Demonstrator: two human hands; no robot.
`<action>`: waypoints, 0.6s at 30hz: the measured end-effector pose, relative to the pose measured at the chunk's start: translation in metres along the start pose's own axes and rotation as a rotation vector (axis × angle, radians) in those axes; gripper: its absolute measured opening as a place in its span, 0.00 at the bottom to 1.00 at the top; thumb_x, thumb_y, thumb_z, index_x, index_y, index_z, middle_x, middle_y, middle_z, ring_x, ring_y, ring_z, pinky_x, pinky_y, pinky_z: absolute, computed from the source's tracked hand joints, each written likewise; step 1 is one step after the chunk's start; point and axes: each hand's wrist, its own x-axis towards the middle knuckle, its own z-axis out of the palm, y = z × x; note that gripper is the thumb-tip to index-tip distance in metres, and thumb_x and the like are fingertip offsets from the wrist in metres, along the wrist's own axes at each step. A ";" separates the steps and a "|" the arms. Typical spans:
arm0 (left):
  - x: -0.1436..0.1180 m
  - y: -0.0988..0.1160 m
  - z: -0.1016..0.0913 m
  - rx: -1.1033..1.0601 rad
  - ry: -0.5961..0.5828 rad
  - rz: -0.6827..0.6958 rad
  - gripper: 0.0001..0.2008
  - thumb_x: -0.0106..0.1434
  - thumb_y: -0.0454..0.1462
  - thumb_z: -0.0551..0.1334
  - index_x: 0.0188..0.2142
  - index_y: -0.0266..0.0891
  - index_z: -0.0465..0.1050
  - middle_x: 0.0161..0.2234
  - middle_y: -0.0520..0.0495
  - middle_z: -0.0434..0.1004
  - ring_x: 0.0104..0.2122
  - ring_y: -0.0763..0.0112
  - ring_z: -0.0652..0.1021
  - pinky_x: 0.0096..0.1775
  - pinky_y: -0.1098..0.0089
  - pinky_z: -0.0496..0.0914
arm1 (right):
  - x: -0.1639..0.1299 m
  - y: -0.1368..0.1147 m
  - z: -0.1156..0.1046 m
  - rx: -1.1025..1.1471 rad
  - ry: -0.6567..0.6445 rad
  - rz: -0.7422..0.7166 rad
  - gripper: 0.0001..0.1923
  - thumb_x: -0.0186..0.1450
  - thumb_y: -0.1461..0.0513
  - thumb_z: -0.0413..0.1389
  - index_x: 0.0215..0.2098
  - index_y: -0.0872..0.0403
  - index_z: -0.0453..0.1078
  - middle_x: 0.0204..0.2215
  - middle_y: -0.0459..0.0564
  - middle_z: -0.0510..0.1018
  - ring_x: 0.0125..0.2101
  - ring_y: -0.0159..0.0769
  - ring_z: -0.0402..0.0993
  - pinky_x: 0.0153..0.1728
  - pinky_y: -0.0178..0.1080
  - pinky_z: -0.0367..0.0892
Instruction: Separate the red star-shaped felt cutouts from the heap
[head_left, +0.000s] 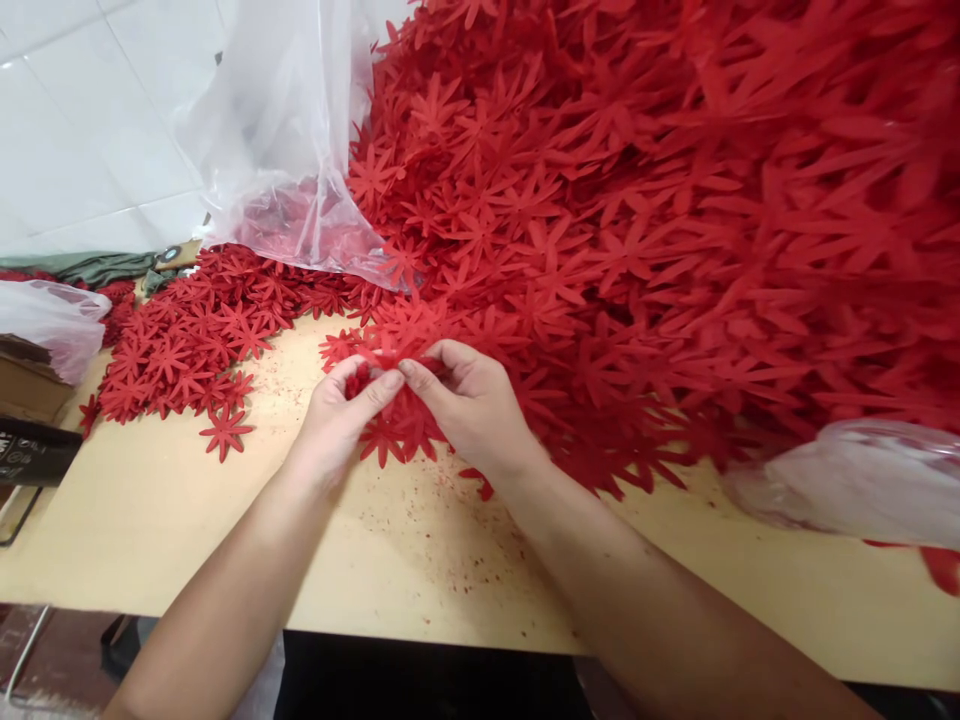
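Observation:
My left hand (351,402) and my right hand (476,398) meet near the middle of the table, thumbs close together. Between them they pinch a red flower-shaped fabric piece (391,362) with narrow petals. Both hands are closed on it, though the fingertips beneath are partly hidden. A big heap of the same red pieces (637,220) rises behind and to the right of my hands. To the left lies a smaller pile of red pieces (180,350), with one single red piece (226,432) at its front edge.
A clear plastic bag (300,150) with red pieces inside stands at the back. Another plastic bag (862,480) lies at the right, over the pale wooden table (187,530). Cardboard and a black box (34,455) sit at the left edge. Red crumbs dot the tabletop.

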 end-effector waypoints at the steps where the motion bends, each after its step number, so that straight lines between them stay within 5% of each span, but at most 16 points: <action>1: 0.000 0.000 0.000 0.005 -0.005 0.004 0.14 0.42 0.38 0.74 0.28 0.37 0.75 0.26 0.54 0.77 0.26 0.79 0.75 0.34 0.74 0.69 | 0.000 0.001 0.001 0.007 -0.014 0.010 0.18 0.53 0.52 0.62 0.20 0.54 0.62 0.17 0.40 0.63 0.19 0.25 0.56 0.20 0.32 0.56; 5: 0.004 0.001 -0.003 -0.019 0.090 -0.007 0.12 0.44 0.37 0.72 0.28 0.37 0.73 0.25 0.54 0.76 0.24 0.79 0.74 0.33 0.74 0.69 | 0.001 -0.001 -0.001 0.048 -0.025 0.027 0.22 0.52 0.48 0.62 0.19 0.53 0.59 0.16 0.38 0.58 0.18 0.23 0.52 0.18 0.31 0.52; 12: 0.010 0.005 -0.011 0.073 0.193 0.031 0.15 0.44 0.39 0.72 0.28 0.37 0.70 0.22 0.56 0.71 0.23 0.80 0.71 0.30 0.75 0.67 | 0.006 -0.002 -0.008 0.072 -0.010 0.013 0.13 0.55 0.54 0.61 0.25 0.52 0.64 0.17 0.41 0.66 0.18 0.26 0.59 0.20 0.33 0.59; 18: 0.014 0.002 -0.013 0.187 0.261 0.119 0.21 0.46 0.40 0.72 0.38 0.39 0.69 0.32 0.52 0.75 0.31 0.75 0.75 0.36 0.72 0.68 | 0.007 0.007 -0.008 -0.081 0.067 -0.064 0.10 0.60 0.61 0.55 0.24 0.52 0.59 0.17 0.40 0.61 0.18 0.26 0.56 0.22 0.34 0.59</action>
